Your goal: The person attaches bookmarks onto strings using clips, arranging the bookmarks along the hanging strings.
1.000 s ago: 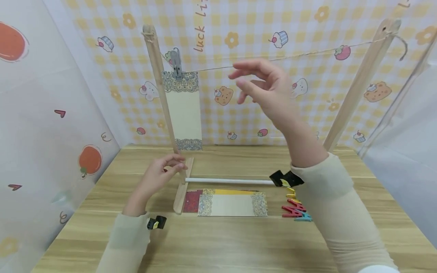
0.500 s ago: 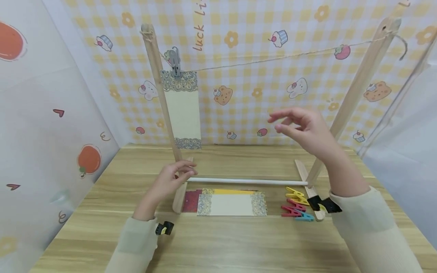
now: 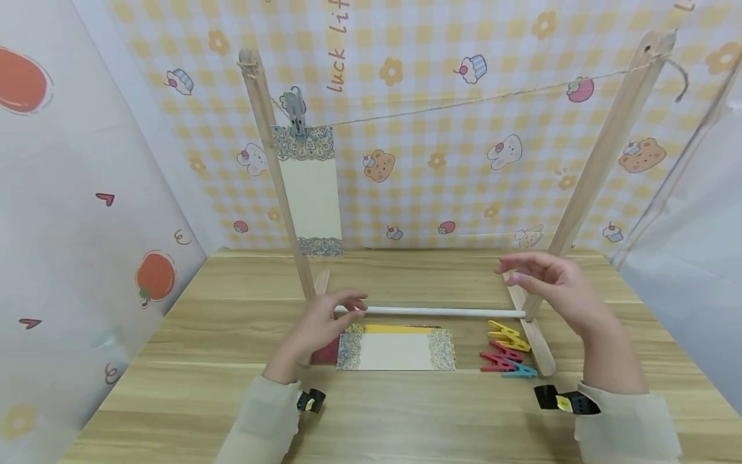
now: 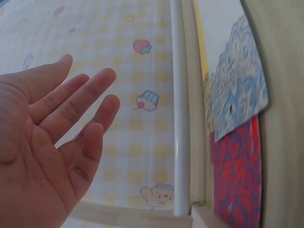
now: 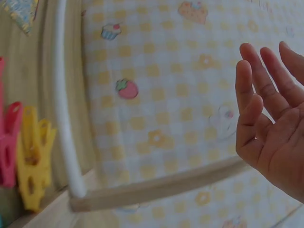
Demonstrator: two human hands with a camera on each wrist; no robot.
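My left hand (image 3: 324, 325) hovers by the left end of the white rod, fingers relaxed, holding nothing; its bare palm (image 4: 42, 152) shows in the left wrist view. Just right of it lies a stack of cards, a cream card with patterned ends (image 3: 397, 351) on top and a red patterned card (image 4: 236, 175) sticking out below. My right hand (image 3: 559, 287) hangs before the right post's foot, loosely bent and holding nothing. Under it, to the left, are yellow clothespins (image 3: 507, 335), red clothespins (image 3: 500, 357) and a blue clothespin (image 3: 518, 369).
A wooden frame has a left post (image 3: 281, 180), a right post (image 3: 603, 167) and a white rod (image 3: 440, 312) between their feet. A string (image 3: 464, 102) spans the tops. A grey clothespin (image 3: 297, 113) holds a cream card (image 3: 312, 200) on it near the left post.
My right hand has come down from the string to the right, toward the right post's foot. My left hand has moved right and slightly nearer, toward the card stack.
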